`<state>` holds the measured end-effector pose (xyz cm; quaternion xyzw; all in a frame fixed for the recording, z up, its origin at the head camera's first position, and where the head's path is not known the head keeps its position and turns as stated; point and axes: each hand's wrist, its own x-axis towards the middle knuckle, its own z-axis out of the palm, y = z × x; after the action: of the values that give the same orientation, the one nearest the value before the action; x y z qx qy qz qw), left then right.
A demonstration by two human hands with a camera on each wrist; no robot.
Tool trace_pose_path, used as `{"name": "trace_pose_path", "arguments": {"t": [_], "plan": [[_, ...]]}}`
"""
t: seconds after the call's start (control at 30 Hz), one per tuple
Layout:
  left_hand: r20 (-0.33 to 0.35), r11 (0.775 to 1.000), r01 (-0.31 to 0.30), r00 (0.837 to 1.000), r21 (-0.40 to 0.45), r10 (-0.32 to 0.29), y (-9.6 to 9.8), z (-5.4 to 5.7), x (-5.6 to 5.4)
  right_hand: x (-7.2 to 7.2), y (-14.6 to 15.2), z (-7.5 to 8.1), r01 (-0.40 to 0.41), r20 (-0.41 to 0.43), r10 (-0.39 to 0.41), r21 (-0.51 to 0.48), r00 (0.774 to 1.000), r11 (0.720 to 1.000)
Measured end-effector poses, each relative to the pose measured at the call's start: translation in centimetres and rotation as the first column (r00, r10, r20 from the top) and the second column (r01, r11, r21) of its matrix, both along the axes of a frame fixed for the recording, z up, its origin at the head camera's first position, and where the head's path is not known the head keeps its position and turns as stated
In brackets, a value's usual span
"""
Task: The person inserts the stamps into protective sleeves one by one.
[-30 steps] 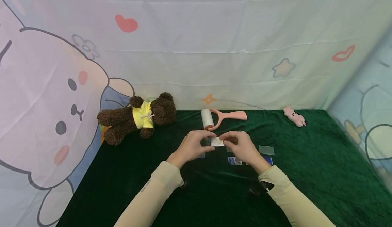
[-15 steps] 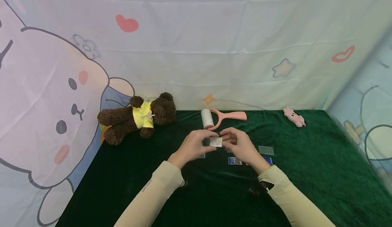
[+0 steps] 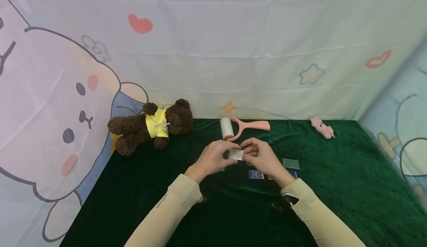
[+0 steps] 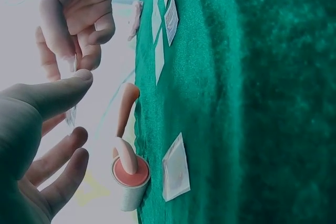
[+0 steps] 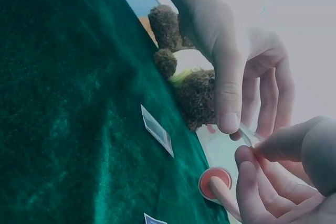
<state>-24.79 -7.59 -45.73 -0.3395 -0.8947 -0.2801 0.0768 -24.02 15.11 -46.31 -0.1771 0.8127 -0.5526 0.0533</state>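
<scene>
Above the green cloth, both hands meet at a small whitish card (image 3: 237,154) in a clear card sleeve (image 3: 231,153). My left hand (image 3: 213,156) pinches the sleeve's left side between thumb and fingers. From the other side, my right hand (image 3: 261,159) pinches the card's right edge between thumb and forefinger. Both wrist views show the card and sleeve nearly edge-on, partly hidden by the fingertips. Under the right wrist lie a blue picture card (image 3: 256,174) and another blue card (image 3: 293,174). A flat sleeved card (image 4: 176,169) lies below the left hand.
Behind the hands lies a lint roller (image 3: 227,128) with a pink handle. A brown teddy bear (image 3: 153,124) in a yellow top lies at the back left, and a small pink plush toy (image 3: 322,127) at the back right. A clear sleeve (image 3: 291,164) rests on the cloth (image 3: 337,195) at right.
The whitish card has shifted left so that it overlaps more of the clear sleeve. My right fingers have lifted and spread a little, then come back to the card's right edge.
</scene>
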Motion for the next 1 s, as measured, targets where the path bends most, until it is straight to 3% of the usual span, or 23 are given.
{"name": "trace_pose_path", "arguments": {"t": [0.2,0.47,0.63,1.0], "plan": [[0.015,1.0,0.016,1.0,-0.024,-0.015,0.1,-0.1,0.2,0.0,0.0,-0.2,0.0,0.054,-0.001,0.017,0.999,1.0],[0.009,1.0,0.026,1.0,0.008,-0.026,0.0,0.0,-0.1,-0.3,0.0,0.3,-0.02,0.049,0.019,0.023,0.999,1.0],[0.05,0.998,0.036,0.998,0.054,-0.039,-0.2,-0.1,-0.4,-0.6,0.0,0.1,-0.046,0.03,0.045,0.029,0.999,0.999],[0.168,0.998,-0.002,0.986,0.063,-0.009,-0.4,-0.1,-0.8,-0.5,0.0,0.0,-0.033,0.01,0.033,0.041,0.999,0.999]]}}
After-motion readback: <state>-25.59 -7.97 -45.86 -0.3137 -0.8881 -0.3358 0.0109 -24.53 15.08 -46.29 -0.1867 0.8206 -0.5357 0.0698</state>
